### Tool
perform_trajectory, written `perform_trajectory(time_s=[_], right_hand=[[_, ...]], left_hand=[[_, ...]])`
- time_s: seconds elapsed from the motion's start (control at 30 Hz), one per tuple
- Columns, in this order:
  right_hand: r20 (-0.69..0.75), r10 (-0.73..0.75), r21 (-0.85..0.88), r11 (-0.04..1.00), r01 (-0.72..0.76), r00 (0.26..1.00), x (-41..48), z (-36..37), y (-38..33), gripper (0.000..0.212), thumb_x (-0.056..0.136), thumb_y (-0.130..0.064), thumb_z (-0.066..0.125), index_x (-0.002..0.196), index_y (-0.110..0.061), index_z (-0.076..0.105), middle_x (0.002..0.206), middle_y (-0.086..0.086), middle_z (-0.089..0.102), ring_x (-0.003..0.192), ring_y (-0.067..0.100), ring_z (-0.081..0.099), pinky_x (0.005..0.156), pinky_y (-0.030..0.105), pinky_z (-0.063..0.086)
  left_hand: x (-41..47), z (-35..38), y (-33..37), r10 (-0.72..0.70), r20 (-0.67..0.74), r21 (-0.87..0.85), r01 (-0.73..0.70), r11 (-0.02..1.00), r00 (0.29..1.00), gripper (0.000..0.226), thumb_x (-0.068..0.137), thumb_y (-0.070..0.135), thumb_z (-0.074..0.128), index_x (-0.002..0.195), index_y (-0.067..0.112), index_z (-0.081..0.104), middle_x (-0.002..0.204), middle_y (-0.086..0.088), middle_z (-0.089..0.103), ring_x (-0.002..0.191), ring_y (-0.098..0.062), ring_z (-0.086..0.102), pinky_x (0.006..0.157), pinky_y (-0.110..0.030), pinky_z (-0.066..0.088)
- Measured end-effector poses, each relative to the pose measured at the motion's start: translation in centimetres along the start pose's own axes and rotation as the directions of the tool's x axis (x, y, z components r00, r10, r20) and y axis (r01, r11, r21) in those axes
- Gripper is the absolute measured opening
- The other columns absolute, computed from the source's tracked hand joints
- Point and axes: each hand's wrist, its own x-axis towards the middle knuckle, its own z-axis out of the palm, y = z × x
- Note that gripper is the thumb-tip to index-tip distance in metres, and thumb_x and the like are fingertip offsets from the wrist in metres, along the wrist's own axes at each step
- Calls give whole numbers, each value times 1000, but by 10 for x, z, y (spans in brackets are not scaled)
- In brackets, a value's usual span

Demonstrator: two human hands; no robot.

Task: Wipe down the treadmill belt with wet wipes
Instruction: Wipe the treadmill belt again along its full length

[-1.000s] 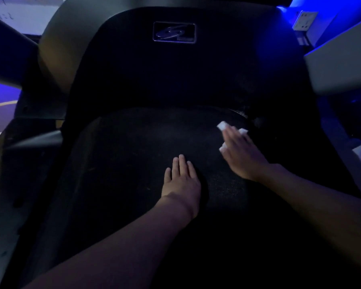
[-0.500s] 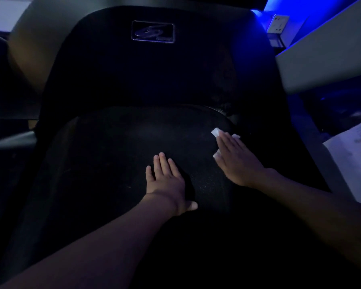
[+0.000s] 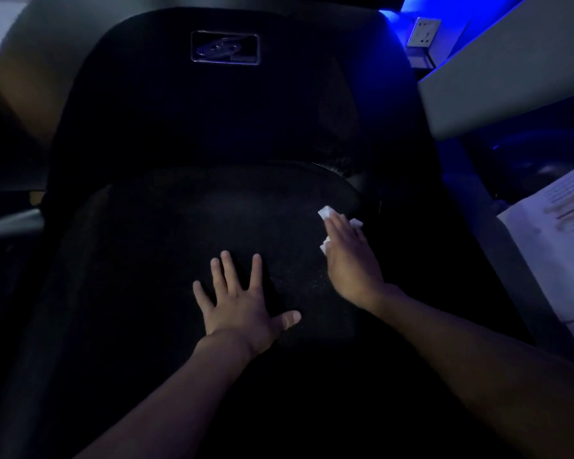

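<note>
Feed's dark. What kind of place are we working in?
Probably an indoor gym or workout room, dim with blue lighting: a black treadmill belt, the motor hood bearing a logo badge, and a wall socket at the upper right.

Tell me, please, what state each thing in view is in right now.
left hand: flat on the belt, fingers spread, holding nothing.
right hand: fingers straight, pressing the wipe down.
wet wipe: bunched under the right hand, white corners showing.
treadmill belt: dark, with faint specks near the right hand; too dim to tell wet from dry.
printed sheet: lying flat at the right edge.
</note>
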Motion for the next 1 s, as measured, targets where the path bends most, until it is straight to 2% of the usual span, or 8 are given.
perform_trajectory(time_s=[0.13,0.3,0.37,0.53,0.67,0.83,0.93,1.0], right_hand=[[47,103,-16,995,-102,994,5,-9,-14,65,106,-27,28,155,-2,-6,164,13,-11,152,23,-13,124,41,-5],[136,-159,-48,985,167,978,3,-12,-5,61,106,-33,19,157,-7,-3,165,4,-12,151,15,-15,124,43,-1],[113,-27,-16,999,29,993,6,-15,-14,62,106,-36,16,157,-8,-3,165,5,-11,151,16,-13,124,42,-3],[210,-293,-7,954,301,933,-7,-9,-44,58,107,-35,13,156,-13,-7,163,-2,-18,148,9,-21,122,34,-12],[131,-41,-83,995,52,991,10,-8,-47,56,107,-26,17,156,-8,-5,164,6,-15,150,17,-17,123,39,-9],[291,-404,-56,898,437,867,2,-14,-50,58,108,-34,17,155,-16,-11,162,-5,-22,148,8,-22,123,37,-9],[231,-164,-93,978,189,959,15,-18,-54,60,107,-39,13,156,-11,-6,164,2,-17,149,13,-18,123,39,-8],[285,-259,-51,957,284,923,6,-11,-73,61,106,-42,10,155,-12,-11,161,0,-24,147,12,-24,122,38,-11]], left_hand=[[1,-1,-13,4,-42,-34,-6,999,999,127,74,73,62,152,18,-22,157,-6,-32,144,-22,-29,120,-51,-8],[-3,-8,-33,-10,-96,-93,1,996,995,131,73,60,74,153,7,-16,157,-10,-31,148,-24,-19,123,-38,0],[-7,-8,-35,-82,-82,-62,77,995,993,132,71,70,68,153,10,-15,154,-20,-33,146,-36,-20,120,-45,1],[-13,-10,-46,-116,-60,-45,113,993,991,122,71,71,67,154,27,-12,159,-16,-23,147,-34,-19,118,-55,4],[-13,-19,-65,-104,-99,-68,98,993,990,121,71,55,78,156,21,-1,163,-6,-9,149,-29,0,117,-47,20],[-20,-14,-67,-250,-65,-70,245,967,966,121,75,64,70,154,15,-9,156,-23,-25,146,-43,-15,116,-59,6],[-19,-15,-71,-266,-42,-70,263,962,963,120,70,70,70,153,23,-4,158,-23,-12,146,-45,-8,110,-68,16],[-17,-22,-75,-256,-84,-49,252,966,963,112,67,65,75,150,26,10,156,-18,7,143,-41,11,105,-64,30]])
